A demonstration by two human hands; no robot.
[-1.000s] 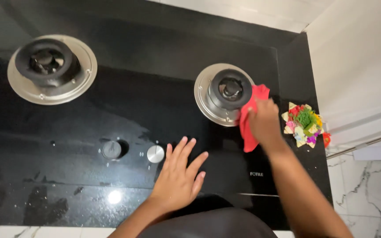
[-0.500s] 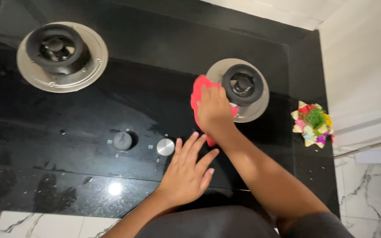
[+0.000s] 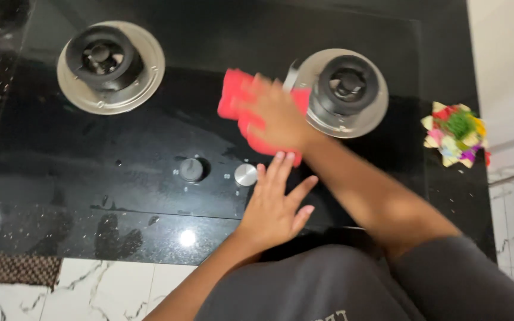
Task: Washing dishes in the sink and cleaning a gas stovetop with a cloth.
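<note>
Pressing a red cloth [image 3: 251, 116] under the right hand [image 3: 278, 116] beside the right burner [image 3: 346, 89]; left hand [image 3: 275, 205] lying flat, empty, near the front edge, risking bumping the knob [image 3: 245, 175].

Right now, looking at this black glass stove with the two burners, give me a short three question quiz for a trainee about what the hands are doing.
1. True or false: the right hand presses a red cloth onto the black glass stovetop.
2. Which is nearer the flat left hand: A, the silver round knob, or B, the dark round knob?
3. What sits on the counter to the right of the right round metal burner?

Key: 1 true. 2 A. 3 A small colourful flower arrangement.
</note>
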